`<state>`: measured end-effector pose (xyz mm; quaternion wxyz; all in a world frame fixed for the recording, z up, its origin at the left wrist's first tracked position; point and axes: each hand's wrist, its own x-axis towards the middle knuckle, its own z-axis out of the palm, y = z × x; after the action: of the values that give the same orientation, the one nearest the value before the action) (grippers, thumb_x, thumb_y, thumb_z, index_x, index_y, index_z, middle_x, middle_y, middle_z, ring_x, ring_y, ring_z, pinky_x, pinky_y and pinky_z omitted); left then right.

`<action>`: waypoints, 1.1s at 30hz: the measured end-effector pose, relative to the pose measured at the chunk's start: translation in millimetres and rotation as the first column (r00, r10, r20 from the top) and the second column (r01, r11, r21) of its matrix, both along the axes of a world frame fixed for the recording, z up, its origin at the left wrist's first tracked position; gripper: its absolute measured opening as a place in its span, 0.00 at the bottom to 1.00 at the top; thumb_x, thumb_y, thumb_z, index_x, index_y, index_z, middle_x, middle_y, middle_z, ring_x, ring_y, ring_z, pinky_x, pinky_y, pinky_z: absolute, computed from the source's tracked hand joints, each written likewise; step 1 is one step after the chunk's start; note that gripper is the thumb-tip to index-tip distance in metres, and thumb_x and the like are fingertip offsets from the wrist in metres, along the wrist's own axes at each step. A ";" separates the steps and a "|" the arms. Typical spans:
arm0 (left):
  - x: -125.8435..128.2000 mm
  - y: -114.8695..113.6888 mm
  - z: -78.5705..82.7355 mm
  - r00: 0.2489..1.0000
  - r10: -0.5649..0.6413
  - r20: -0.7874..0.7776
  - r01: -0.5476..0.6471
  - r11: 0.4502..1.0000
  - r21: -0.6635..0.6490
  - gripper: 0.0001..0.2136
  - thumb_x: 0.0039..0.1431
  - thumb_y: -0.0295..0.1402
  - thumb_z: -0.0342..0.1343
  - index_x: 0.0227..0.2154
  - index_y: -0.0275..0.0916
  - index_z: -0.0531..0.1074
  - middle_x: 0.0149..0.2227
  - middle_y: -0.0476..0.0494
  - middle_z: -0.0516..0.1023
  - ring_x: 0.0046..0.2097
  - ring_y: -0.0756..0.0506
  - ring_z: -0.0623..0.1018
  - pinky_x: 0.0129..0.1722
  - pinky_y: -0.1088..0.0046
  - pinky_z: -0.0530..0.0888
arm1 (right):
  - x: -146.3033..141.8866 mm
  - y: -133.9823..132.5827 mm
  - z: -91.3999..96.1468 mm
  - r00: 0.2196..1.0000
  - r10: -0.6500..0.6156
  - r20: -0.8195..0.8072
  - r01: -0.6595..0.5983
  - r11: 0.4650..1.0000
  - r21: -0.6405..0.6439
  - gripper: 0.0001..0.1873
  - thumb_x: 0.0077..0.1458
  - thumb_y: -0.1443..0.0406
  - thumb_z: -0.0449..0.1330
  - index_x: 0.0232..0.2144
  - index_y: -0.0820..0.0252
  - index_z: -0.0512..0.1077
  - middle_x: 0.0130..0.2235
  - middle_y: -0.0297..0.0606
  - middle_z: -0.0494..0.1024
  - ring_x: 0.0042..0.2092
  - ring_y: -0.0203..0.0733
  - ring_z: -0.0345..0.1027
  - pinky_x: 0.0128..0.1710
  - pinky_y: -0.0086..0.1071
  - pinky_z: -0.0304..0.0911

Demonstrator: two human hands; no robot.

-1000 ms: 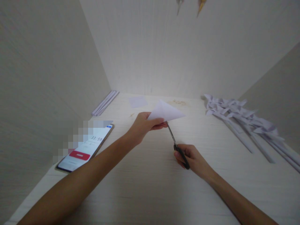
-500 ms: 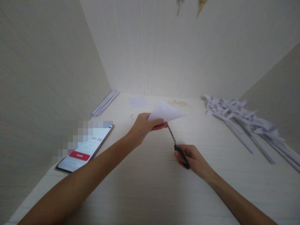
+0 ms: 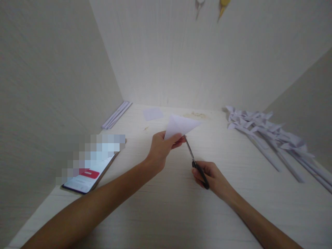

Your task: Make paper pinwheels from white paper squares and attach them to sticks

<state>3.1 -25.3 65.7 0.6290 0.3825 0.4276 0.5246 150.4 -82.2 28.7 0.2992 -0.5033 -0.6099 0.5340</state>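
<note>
My left hand point(image 3: 164, 145) pinches a white sheet of paper point(image 3: 181, 124) above the tabletop, thumb on its near face. The paper looks creased, with one corner pointing right. In my right hand point(image 3: 210, 174) is a pair of scissors point(image 3: 199, 171) with black handles, fingers closed round the grips. The metal blades point up and left and meet the paper's lower edge beside my left fingertips. Whether the blades are apart cannot be made out.
At left lies a phone point(image 3: 103, 166) with a lit, partly blurred screen. Rolled paper sticks point(image 3: 117, 115) rest along the left wall. A flat paper piece point(image 3: 153, 113) lies at the back. Several paper pinwheels point(image 3: 269, 128) on sticks are piled at right.
The paper has turned slightly in my left hand, and its right corner has shifted left. My right hand and the scissors have barely moved.
</note>
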 end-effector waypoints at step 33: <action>3.6 -3.1 -27.5 0.940 -0.066 -0.336 0.165 0.947 0.275 0.13 0.47 0.38 0.49 0.27 0.33 0.72 0.26 0.42 0.75 0.26 0.50 0.73 0.24 0.77 0.68 | 5.9 10.6 -4.3 0.735 -0.423 -0.530 0.389 0.903 -0.181 0.15 0.45 0.55 0.54 0.20 0.63 0.64 0.19 0.33 0.68 0.16 0.26 0.53 0.12 0.21 0.45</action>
<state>6.7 -28.3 38.2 0.5156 0.5784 0.4167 0.4754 156.3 -71.6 24.5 0.5582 -0.4546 -0.3552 0.5963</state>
